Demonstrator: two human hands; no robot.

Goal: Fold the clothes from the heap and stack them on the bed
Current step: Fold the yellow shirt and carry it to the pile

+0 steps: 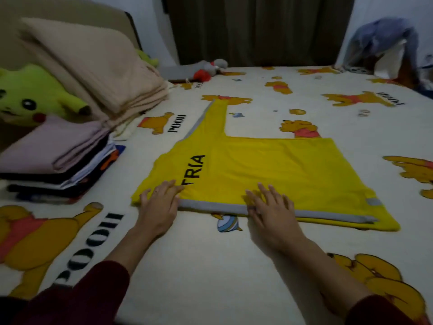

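Both hands, left hand (159, 202) and right hand (269, 205), are pressing flat-fingered on the yellow shirt (257, 170) lying mid-bed (234, 266), near its front edge. Smoothing outward before folding is advisable; folded stack (56, 165) is waiting at the left edge.

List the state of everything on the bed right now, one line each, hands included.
Yellow shirt: spread flat, partly folded, one sleeve sticking out.
Left hand: open, pressing the shirt's near edge.
Right hand: open, flat on the grey hem.
Stack of folded clothes: piled neatly at left.
Beige blanket: folded, leaning.
Curtain: drawn closed.
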